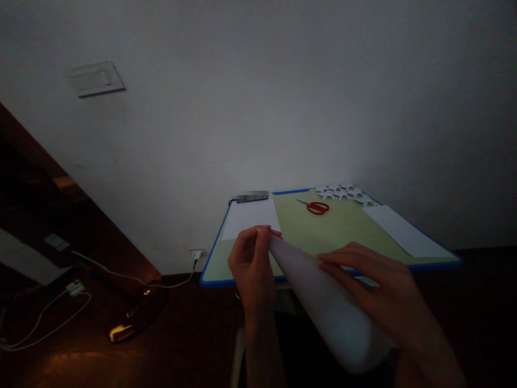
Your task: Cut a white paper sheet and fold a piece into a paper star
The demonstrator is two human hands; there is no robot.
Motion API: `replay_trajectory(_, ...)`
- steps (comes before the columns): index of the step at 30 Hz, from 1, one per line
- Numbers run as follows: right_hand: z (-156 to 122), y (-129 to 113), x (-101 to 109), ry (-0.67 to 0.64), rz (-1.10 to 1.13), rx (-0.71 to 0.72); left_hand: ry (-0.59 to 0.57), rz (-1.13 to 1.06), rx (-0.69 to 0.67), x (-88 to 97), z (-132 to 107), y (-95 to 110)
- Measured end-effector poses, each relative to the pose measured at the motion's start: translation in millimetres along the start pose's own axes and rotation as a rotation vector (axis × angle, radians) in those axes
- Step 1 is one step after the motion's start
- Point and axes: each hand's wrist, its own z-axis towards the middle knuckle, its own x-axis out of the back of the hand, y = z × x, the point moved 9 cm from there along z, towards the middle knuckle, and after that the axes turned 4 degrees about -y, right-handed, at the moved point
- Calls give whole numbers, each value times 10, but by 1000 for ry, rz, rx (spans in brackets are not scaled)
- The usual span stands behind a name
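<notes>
My left hand (251, 264) pinches the pointed tip of a white sheet of paper rolled into a cone (323, 302). My right hand (375, 291) lies over the wider part of the cone, fingers wrapped along its side. Both hands hold the cone just in front of the near edge of a small green table with a blue rim (210, 277).
On the table lie red scissors (318, 207), a pile of small white folded paper pieces (343, 194), a white sheet at the left (250, 216) and another at the right (406, 231). A white wall stands behind. Cables and a wall plug (197, 254) are at the left on the dark floor.
</notes>
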Motion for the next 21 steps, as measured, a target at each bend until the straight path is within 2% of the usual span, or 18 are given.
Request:
replay_trajectory(3, -2, 8, -7, 4, -18, 6, 79, 101, -55, 60, -14, 60)
replay_trajectory(6, -7, 13, -11, 5, -21, 22, 105, 167, -70, 69, -31, 100)
replay_trajectory(12, -15, 65, -22, -6, -26, -10, 88, 177, -36, 72, -27, 78)
replay_trajectory(21, 9, 65, -31, -8, 6, -9, -2, 48, 43, 18, -6, -45)
